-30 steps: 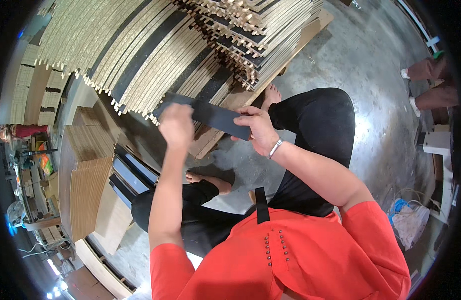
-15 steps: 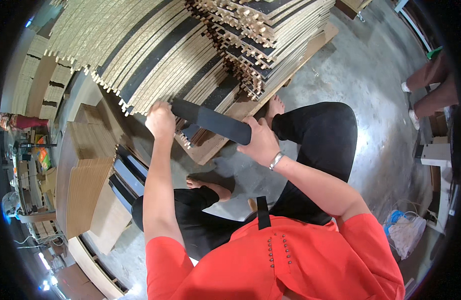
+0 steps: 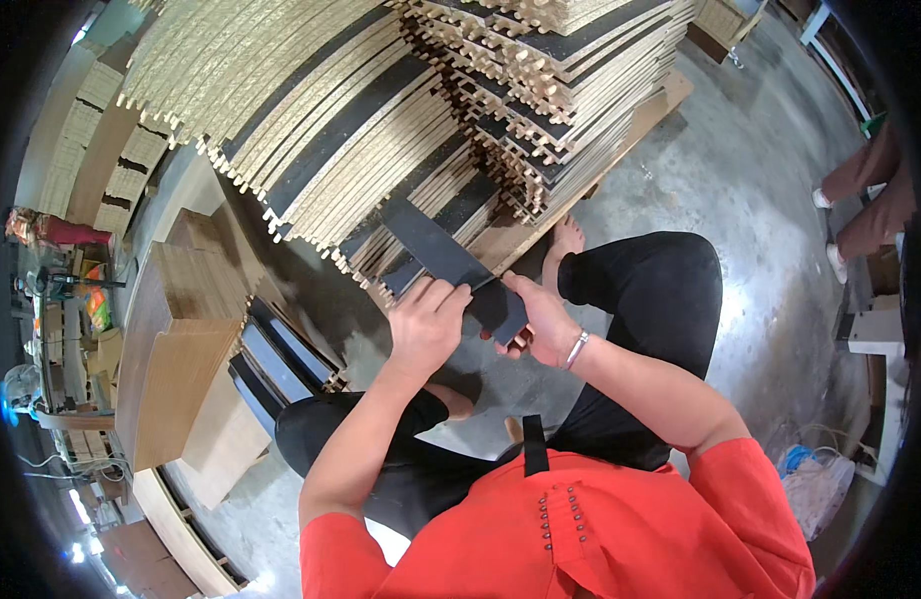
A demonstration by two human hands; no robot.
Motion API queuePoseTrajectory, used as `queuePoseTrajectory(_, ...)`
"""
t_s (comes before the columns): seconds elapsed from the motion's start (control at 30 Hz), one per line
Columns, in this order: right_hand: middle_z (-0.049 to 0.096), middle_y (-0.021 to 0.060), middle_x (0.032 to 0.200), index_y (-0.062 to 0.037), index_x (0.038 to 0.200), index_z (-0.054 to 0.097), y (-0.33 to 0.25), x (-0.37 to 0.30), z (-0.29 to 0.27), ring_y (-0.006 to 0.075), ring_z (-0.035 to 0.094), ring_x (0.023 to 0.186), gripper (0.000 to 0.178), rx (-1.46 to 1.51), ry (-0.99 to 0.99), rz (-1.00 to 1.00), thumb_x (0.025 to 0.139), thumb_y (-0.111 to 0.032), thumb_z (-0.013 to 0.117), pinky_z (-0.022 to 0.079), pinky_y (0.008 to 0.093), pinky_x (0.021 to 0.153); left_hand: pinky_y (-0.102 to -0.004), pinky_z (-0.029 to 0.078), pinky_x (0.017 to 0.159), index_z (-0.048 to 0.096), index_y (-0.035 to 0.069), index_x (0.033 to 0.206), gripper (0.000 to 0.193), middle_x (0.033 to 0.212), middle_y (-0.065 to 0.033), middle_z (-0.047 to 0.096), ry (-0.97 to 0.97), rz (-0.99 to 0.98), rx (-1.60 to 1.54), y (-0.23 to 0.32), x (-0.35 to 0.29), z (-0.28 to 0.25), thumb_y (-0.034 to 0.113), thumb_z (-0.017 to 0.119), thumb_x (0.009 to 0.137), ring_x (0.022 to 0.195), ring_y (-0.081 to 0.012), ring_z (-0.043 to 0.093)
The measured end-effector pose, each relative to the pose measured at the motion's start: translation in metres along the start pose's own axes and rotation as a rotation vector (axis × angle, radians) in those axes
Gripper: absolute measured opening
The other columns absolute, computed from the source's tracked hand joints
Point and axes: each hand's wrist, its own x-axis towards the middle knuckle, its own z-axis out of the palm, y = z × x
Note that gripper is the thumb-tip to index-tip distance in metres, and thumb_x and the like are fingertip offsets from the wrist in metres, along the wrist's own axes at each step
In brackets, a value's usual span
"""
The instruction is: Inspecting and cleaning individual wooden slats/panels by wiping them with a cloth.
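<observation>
A flat, dark strip-shaped board [image 3: 435, 245] lies slantwise before me, its far end over the edge of the stacked panels. My right hand [image 3: 542, 324] grips its near end, thumb on top and fingers curled underneath. Against the strip's left edge, close to the right hand, my left hand [image 3: 427, 321] is closed with its fingers bent and pressed together. Whether anything small sits inside those left fingers is hidden.
Stacked curved panels [image 3: 350, 140] with pale edges, dark bands and protruding wooden dowels rise ahead on a wooden pallet [image 3: 510, 240]. Brown curved boards [image 3: 171, 379] and dark-topped pieces [image 3: 276, 354] stand at left. Another person's legs [image 3: 865, 190] are at far right. A plastic bag [image 3: 815, 489] lies right.
My left hand has slid from the strip's far end toward me, near the right hand. The strip now points more steeply away, and its near end has dropped slightly closer to me.
</observation>
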Motion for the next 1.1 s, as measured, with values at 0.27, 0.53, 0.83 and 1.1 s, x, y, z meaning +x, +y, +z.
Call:
queuePoseTrajectory(0.27,0.063,0.016,0.067,-0.0062,0.1,0.054,0.004,0.013,-0.009,0.0235,0.055,0.041,0.036,0.022,-0.011,0.015,0.1,-0.038,0.036,0.034,0.0302,0.033,-0.0407,0.05,0.06,0.063,0.009,0.069,0.006,0.069,-0.0103,0.056,0.103,-0.321,0.379,-0.14,0.029,0.022,0.008,0.06,0.074,0.069,-0.0303,0.059)
queuePoseTrajectory(0.53,0.063,0.0165,0.066,-0.0065,0.098,0.053,0.0,0.016,-0.015,0.0234,0.056,0.041,0.034,-0.041,-0.003,0.018,0.1,-0.037,0.037,0.033,0.0295,0.033,-0.0388,0.05,0.057,0.065,0.01,0.069,0.005,0.071,-0.0076,0.059,0.027,-0.068,0.332,-0.101,0.02,0.022,0.008,0.061,0.072,0.069,-0.0264,0.06)
queuePoseTrajectory(0.83,0.064,0.0121,0.069,-0.0081,0.101,0.06,-0.001,0.016,-0.015,0.0214,0.056,0.046,0.07,0.102,0.095,0.01,0.09,-0.071,0.032,0.037,0.0314,0.039,-0.0392,0.048,0.059,0.06,0.011,0.066,0.004,0.068,-0.0083,0.056,-0.151,-0.04,-0.106,0.014,0.003,0.021,0.01,0.06,0.07,0.068,-0.0276,0.059)
queuePoseTrajectory(1.1,0.065,0.0105,0.07,-0.0079,0.096,0.062,-0.004,0.01,-0.01,0.0207,0.056,0.047,0.08,0.05,0.027,-0.047,0.084,-0.08,0.029,0.038,0.0289,0.041,-0.041,0.047,0.056,0.062,0.006,0.066,0.01,0.067,-0.0108,0.058,0.054,-0.353,0.097,-0.055,0.022,0.025,0.009,0.063,0.075,0.062,-0.0312,0.059)
